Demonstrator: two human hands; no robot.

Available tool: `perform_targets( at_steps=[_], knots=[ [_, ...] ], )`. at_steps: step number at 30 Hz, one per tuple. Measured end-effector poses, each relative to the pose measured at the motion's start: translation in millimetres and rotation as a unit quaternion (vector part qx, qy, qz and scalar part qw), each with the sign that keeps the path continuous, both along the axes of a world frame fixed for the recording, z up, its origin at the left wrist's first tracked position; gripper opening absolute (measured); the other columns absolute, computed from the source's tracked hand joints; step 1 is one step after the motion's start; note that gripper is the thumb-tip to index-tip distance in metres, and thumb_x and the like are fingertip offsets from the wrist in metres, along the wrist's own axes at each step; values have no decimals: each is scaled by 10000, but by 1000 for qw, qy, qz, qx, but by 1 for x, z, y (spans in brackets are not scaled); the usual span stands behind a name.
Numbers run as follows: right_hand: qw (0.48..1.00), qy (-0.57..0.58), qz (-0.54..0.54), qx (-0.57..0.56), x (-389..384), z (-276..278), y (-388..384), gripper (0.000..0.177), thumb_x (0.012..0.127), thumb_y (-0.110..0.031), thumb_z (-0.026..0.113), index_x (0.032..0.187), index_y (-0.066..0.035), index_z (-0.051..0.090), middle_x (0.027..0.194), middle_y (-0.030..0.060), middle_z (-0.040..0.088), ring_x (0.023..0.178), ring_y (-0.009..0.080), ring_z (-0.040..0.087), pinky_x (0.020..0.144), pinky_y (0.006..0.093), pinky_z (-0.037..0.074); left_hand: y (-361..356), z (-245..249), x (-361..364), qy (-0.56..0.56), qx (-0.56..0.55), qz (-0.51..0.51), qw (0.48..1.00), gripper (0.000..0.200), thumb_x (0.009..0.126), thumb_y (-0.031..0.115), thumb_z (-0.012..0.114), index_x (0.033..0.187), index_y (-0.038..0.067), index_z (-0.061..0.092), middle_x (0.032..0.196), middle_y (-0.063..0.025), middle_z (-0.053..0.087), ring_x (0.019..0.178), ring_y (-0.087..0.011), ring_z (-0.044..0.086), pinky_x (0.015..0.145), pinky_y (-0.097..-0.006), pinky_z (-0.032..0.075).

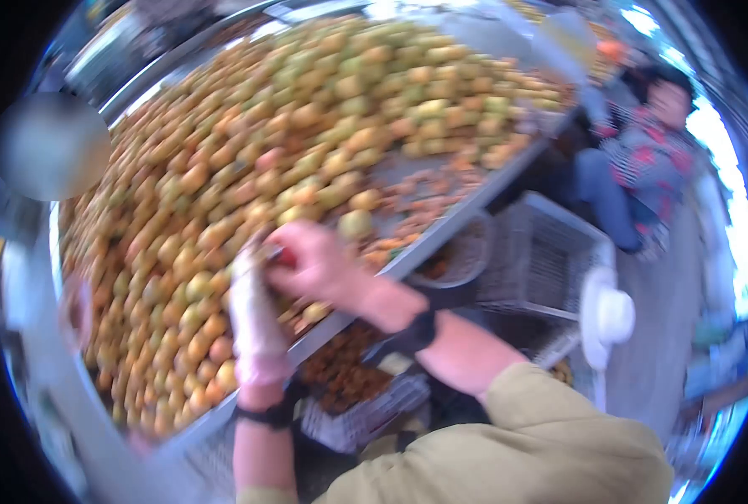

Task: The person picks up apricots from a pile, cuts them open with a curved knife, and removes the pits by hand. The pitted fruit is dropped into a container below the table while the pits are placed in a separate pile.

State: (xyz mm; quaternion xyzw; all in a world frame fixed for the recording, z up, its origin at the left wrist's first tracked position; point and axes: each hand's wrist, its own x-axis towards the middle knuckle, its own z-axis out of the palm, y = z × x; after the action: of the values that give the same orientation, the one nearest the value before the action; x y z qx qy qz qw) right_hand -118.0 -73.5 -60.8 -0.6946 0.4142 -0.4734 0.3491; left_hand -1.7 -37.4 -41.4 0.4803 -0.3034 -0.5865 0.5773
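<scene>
The bare right hand [319,265] curls its fingers around a small red thing [284,257] at the near tray [441,231] edge. The gloved left hand [256,323] touches it, fingers blurred. A nudge could roll the piled fruit [307,126] off.

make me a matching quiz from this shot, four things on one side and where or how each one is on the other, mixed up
Things
1. left hand
2. right hand
3. fruit
4. wire crate

Descriptions
a. heaped across the metal table
b. bare, with a dark band at the wrist
c. below the table's edge, off to the right
d. covered by a pale glove

Pairs: 1-d, 2-b, 3-a, 4-c
</scene>
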Motion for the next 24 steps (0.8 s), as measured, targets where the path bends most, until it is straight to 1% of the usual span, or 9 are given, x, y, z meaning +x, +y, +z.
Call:
perform_targets(
  at_steps=[1, 4, 6, 8, 12, 15, 20, 21, 24],
  knots=[
    [998, 12, -17, -57, 1, -6, -1, 327, 722, -201, 737, 963, -28, 601, 833, 133, 572, 757, 265, 601, 671, 345, 501, -2, -10, 4, 22, 22, 2, 1000, 402, 987, 302, 443, 1291, 44, 491, 1099, -29, 574, 989, -138, 556, 887, -274, 457],
    [999, -1, -9, -41, 0, 1, 3, 228, 707, -149, 680, 856, -30, 554, 801, 138, 558, 758, 324, 576, 643, 400, 466, 6, 10, -9, 65, 45, 5, 997, 379, 988, 325, 439, 1216, 39, 539, 1075, -37, 585, 970, -120, 563, 869, -266, 472],
    [999, 2, -25, -25, -2, 6, 5, 191, 721, -129, 664, 821, -27, 539, 747, 124, 565, 705, 309, 583, 614, 391, 459, 10, 17, -22, 33, 19, 31, 999, 386, 985, 353, 436, 1179, 43, 559, 1010, -26, 600, 863, -92, 573, 716, -219, 483],
    [998, -22, -28, 49, -4, 11, 8, 202, 730, -187, 668, 781, -34, 546, 720, 131, 563, 716, 333, 592, 632, 411, 468, 11, 16, -13, -6, 42, -23, 999, 402, 977, 367, 431, 1193, 50, 552, 958, -12, 611, 689, -57, 554, 466, -158, 336],
    [991, -13, 8, 134, -12, 16, 5, 204, 734, -180, 677, 808, -25, 567, 756, 130, 577, 750, 337, 597, 650, 407, 474, 9, 6, -15, -28, 30, 2, 999, 396, 975, 362, 428, 1197, 60, 554, 966, -12, 611, 704, -58, 558, 481, -162, 347],
    [999, 10, -22, 20, -14, 11, 10, 171, 729, -119, 681, 815, -38, 557, 820, 99, 554, 745, 311, 592, 632, 391, 475, 2, -14, -14, -4, 23, 22, 999, 398, 977, 363, 411, 1195, 61, 554, 957, -10, 612, 703, -58, 556, 479, -163, 341],
    [997, 47, -57, -37, -15, 13, 16, 171, 707, -75, 690, 798, -45, 547, 812, 98, 534, 750, 302, 594, 634, 385, 488, -6, -60, 10, -5, 29, 13, 999, 359, 985, 362, 351, 1065, 84, 564, 813, 22, 570, 566, -57, 472, 429, -185, 315],
    [995, 60, -67, -46, -14, 12, 16, 168, 704, -74, 689, 787, -46, 546, 813, 94, 533, 750, 298, 594, 635, 383, 492, 5, -20, -21, 28, 70, 63, 995, 345, 984, 361, 350, 1023, 92, 564, 802, 25, 564, 532, -58, 456, 416, -193, 308],
    [991, 88, -79, -67, -10, 10, 17, 167, 694, -71, 690, 771, -49, 543, 812, 87, 528, 752, 287, 593, 634, 378, 498, -2, -54, -1, 59, 125, 43, 989, 339, 986, 358, 349, 1030, 99, 563, 809, 29, 564, 524, -58, 451, 410, -196, 301]
  ],
)
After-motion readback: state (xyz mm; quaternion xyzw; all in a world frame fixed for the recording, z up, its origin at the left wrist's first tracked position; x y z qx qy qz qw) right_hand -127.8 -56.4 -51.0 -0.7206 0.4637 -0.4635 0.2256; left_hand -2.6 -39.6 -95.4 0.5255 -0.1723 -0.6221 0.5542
